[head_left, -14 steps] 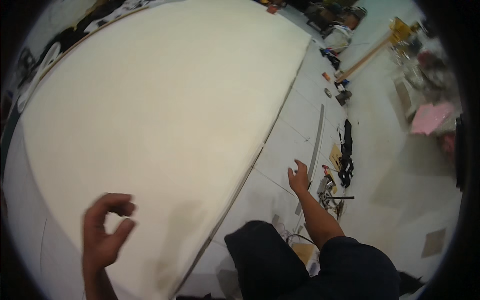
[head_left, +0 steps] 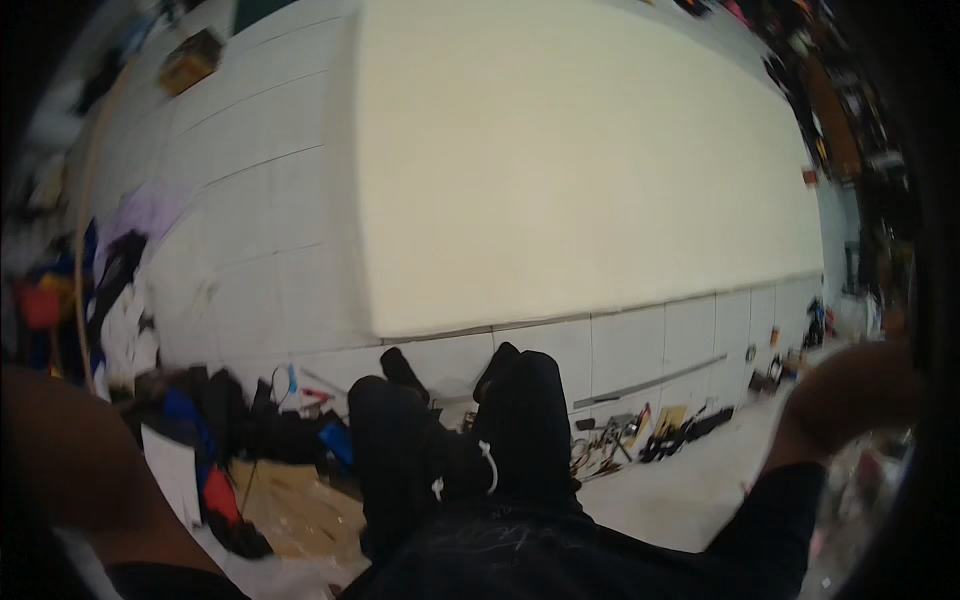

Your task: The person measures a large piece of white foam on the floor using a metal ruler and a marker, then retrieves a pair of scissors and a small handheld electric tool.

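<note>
Both of my arms are raised at the sides of the view, and neither hand shows. My left arm [head_left: 75, 480] fills the lower left edge, blurred. On the right, my bent right arm [head_left: 845, 400] runs up out of the picture. What the hands hold or touch is hidden. In front of my dark-trousered knees [head_left: 525, 410] lies a large flat cream-coloured slab [head_left: 590, 180], its straight near edge just beyond my feet.
Along the white tiled floor [head_left: 260, 200] lies a grey metal strip [head_left: 660, 380], with loose tools [head_left: 610, 440] nearby. Left are dark clothes [head_left: 230, 410], brown cardboard [head_left: 295, 510] and a cardboard box [head_left: 190, 62]. Clutter [head_left: 840, 120] lines the slab's far right side.
Both hands have gone out of view as my arms rose to the sides. The view has turned left, so the slab now lies ahead and to the right, and both knees show.
</note>
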Action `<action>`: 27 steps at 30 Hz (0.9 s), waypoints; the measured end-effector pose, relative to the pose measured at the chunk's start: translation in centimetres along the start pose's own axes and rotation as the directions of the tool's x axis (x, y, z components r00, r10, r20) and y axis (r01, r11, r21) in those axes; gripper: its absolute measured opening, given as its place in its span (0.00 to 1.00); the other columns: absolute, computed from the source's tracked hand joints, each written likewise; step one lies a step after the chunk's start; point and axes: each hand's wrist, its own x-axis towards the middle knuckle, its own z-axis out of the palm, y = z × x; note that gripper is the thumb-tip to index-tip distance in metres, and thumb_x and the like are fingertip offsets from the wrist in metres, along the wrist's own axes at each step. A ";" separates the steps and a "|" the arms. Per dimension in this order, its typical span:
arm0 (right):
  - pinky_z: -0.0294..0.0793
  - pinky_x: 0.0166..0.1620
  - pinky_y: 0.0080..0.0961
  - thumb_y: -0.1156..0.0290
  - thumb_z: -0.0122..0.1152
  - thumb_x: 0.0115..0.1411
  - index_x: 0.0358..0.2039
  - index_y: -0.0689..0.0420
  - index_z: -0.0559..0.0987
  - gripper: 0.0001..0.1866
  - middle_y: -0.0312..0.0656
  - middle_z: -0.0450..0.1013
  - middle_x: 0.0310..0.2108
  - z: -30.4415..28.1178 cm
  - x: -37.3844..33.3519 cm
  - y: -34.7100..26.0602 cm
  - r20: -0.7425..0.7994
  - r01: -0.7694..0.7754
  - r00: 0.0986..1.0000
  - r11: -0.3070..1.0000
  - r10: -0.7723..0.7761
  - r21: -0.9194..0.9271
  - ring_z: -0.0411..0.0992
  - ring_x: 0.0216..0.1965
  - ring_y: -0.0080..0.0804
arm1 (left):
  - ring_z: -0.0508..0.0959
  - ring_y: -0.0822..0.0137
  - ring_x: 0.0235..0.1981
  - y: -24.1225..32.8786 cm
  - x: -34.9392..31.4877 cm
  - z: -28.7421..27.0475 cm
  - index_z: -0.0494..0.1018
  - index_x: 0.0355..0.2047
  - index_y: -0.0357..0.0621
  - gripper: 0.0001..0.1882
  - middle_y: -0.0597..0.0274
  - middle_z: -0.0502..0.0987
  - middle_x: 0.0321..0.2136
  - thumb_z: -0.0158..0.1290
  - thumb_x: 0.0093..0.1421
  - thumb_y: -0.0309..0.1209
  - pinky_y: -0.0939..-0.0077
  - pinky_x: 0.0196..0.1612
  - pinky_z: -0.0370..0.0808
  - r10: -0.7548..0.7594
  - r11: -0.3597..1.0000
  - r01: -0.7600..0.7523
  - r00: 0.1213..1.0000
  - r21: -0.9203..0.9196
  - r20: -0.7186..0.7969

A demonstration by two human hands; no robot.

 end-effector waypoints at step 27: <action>0.67 0.53 0.28 0.68 0.52 0.64 0.57 0.57 0.67 0.21 0.44 0.69 0.54 7.4 -33.6 -45.1 0.986 -0.589 0.148 0.794 -0.080 0.152 0.68 0.52 0.33 | 0.62 0.51 0.52 -7.4 -40.5 11.2 0.62 0.52 0.48 0.29 0.53 0.67 0.50 0.42 0.58 0.55 0.46 0.54 0.57 -0.943 0.254 0.914 0.161 -0.318 -0.291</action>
